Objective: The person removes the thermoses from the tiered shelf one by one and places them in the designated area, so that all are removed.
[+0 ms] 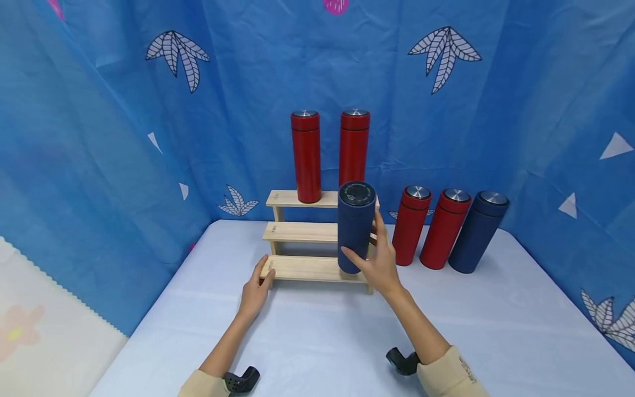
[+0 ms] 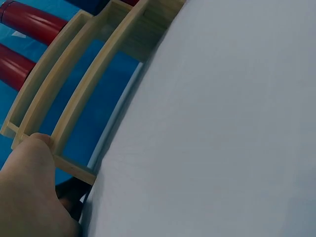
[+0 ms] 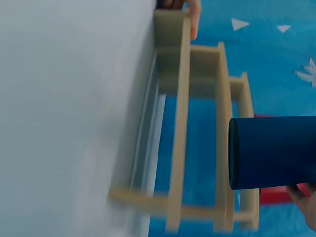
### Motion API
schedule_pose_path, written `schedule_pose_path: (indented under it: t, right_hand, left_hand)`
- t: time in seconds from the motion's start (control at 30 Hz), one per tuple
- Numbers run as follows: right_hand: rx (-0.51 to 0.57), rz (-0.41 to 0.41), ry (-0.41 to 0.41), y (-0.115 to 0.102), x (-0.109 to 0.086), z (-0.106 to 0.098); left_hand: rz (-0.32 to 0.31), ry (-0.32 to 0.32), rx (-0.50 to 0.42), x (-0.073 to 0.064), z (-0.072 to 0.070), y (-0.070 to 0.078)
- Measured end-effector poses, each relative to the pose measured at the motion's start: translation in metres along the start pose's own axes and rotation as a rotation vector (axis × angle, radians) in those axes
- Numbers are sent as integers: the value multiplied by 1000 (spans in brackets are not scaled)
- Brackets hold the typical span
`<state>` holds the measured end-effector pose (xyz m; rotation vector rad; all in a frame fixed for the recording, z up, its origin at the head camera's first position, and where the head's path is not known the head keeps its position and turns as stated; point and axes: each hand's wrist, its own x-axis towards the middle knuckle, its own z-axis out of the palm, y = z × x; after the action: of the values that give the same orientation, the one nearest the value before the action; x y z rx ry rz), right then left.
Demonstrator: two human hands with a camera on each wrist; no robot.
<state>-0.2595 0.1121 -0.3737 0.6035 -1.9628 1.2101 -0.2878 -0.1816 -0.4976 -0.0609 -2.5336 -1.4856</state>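
My right hand [image 1: 379, 263] grips a dark blue thermos bottle [image 1: 354, 231] upright, thumb in front and fingers on its right side. In the head view the bottle overlaps the right part of a three-step wooden rack [image 1: 302, 268]. The right wrist view shows the bottle's base [image 3: 234, 153] in front of the upper steps, off the lowest one. My left hand [image 1: 254, 292] holds the left end of the lowest step, its thumb [image 2: 39, 138] on the front edge in the left wrist view. On the top step stand two red thermos bottles, one left [image 1: 307, 160] and one right [image 1: 354, 149].
To the rack's right, two red thermos bottles [image 1: 410, 231] [image 1: 444, 234] and a blue one [image 1: 477, 237] stand in a row on the white-covered table [image 1: 317, 342]. A blue patterned cloth [image 1: 278, 66] hangs behind and along the sides.
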Motion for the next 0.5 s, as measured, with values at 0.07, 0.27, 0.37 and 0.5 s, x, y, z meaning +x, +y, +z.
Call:
schedule_pose_path:
  t: [0.07,0.27,0.37,0.5]
  right_hand:
    - [-29,-11,23,-3,-8,-20]
    - [-163,21,104,23,-32,-88]
    - [-252,105,149,46,-43,-121]
    - [-331,226,213,65,-53,-161]
  left_hand:
    - [-2,0,0,-1,1,0]
    - [-1,2,12,-3,2,-1]
    - [5,7,12,-2,3,0]
    - [13,20,10,-1,2,0]
